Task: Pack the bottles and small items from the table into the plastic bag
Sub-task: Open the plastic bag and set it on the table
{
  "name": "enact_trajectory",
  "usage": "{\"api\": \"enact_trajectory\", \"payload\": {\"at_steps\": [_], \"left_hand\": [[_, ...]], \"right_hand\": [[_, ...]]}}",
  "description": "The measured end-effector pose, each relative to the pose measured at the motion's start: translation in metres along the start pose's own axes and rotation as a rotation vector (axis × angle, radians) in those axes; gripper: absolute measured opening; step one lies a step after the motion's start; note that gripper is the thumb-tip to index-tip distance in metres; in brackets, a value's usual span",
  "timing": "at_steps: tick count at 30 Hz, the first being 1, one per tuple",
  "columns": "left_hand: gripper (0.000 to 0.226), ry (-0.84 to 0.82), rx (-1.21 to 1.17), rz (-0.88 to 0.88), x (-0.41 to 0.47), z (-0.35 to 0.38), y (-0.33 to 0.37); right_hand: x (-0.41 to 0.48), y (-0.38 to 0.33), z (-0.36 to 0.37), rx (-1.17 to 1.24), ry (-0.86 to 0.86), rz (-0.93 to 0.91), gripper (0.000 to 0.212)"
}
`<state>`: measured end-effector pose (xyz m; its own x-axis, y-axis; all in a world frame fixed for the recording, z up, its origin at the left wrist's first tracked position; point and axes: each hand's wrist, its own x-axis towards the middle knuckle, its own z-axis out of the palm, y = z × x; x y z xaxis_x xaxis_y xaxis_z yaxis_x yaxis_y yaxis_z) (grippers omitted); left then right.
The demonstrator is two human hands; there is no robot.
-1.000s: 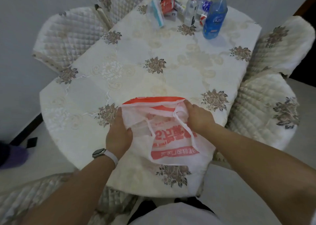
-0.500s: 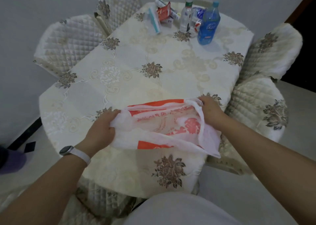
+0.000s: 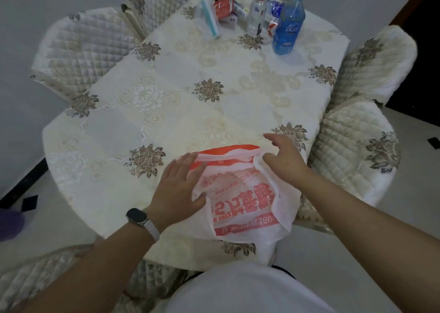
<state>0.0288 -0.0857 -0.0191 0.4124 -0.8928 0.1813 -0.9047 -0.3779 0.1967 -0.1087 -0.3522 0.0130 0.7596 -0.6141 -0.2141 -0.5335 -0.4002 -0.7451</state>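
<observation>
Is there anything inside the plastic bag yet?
Nothing shows inside the plastic bag: it lies flat at the table's near edge, and only red print shows through. The blue bottle stands far off. The left hand covers the bag's left edge.

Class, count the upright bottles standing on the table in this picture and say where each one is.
2: a blue bottle at the far right of the cluster, and a clear bottle just left of it. Others may hide behind them.
</observation>
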Motion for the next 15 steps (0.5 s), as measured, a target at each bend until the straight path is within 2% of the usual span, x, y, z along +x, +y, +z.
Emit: {"api": "enact_trajectory", "payload": {"at_steps": [3,5,7,10,13,15], "left_hand": [[0.083,-0.097,0.081,-0.009,0.041,0.011,0.013],[0.086,-0.185,0.109,-0.009,0.071,0.015,0.021],[0.070,-0.287,0.140,0.035,0.096,0.019,0.029],[0.030,-0.355,0.123,0.029,0.116,0.020,0.030],[0.024,-0.336,-0.032,-0.066,0.121,0.021,0.020],[0.023,-0.306,-0.096,-0.109,0.120,0.020,0.009]], "right_hand": [[-0.027,-0.017,0.008,-0.157,0.076,-0.281,0.036],[-0.046,-0.022,0.023,-0.300,0.023,-0.500,0.030],[-0.055,-0.014,0.043,-0.460,-0.095,-0.645,0.029],[-0.050,0.006,0.065,-0.701,-0.231,-0.569,0.042],[-0.037,0.020,0.070,-0.844,-0.272,-0.379,0.067],[-0.030,0.027,0.072,-0.868,-0.308,-0.310,0.075]]}}
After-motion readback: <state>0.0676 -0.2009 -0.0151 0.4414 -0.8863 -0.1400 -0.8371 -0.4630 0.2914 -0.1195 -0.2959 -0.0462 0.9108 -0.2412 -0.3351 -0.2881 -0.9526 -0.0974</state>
